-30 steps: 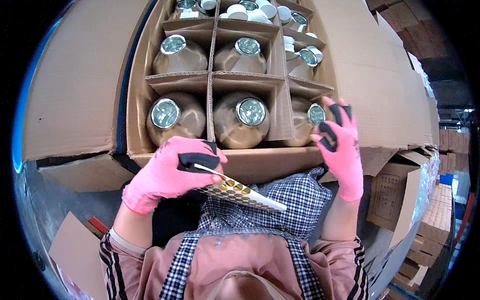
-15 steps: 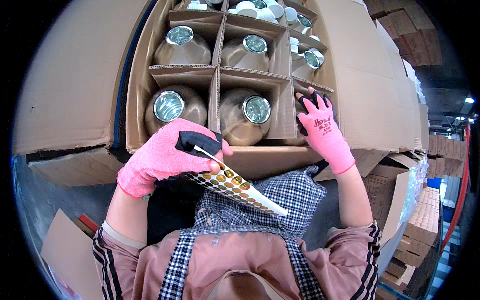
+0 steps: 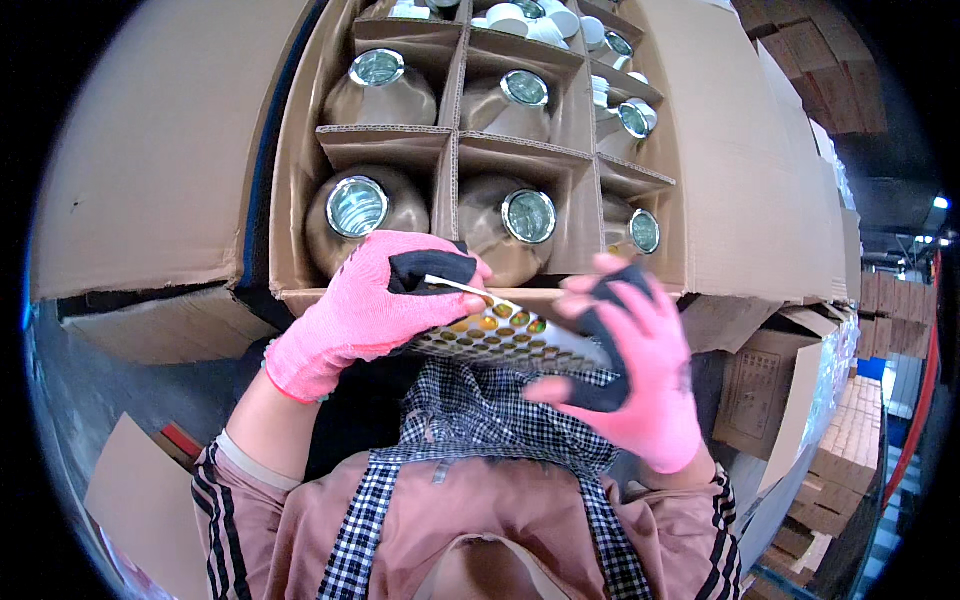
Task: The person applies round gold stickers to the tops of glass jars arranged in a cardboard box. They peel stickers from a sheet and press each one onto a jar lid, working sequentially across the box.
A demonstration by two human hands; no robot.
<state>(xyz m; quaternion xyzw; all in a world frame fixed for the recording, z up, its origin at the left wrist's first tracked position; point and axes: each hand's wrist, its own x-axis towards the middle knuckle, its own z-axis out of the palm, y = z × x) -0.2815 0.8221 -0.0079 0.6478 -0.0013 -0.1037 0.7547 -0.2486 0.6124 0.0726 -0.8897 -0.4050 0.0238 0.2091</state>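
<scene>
In pink and black gloves, my left hand [image 3: 385, 300] pinches a white sheet of round gold stickers [image 3: 495, 340] by its upper edge, in front of the open carton [image 3: 560, 294]. My right hand [image 3: 640, 375] is beside the sheet's right end, thumb and fingers apart, slightly blurred; nothing shows between them. Behind the hands, wide bronze-tinted bottles with open silvery rims stand in cardboard compartments. One bottle [image 3: 330, 222] is at the near left, another [image 3: 500, 240] in the near middle, and a third [image 3: 628, 232] at the near right.
Cardboard dividers [image 3: 520, 150] separate the bottles. White caps [image 3: 545, 28] lie among the far compartments. Wide carton flaps spread left [image 3: 150, 160] and right [image 3: 750, 170]. Stacked cartons [image 3: 845, 440] stand at the far right, beside a red bar [image 3: 915, 400].
My right hand has left the near-right compartment and come down toward the sticker sheet, uncovering that bottle's rim. My left hand has shifted slightly right with the sheet.
</scene>
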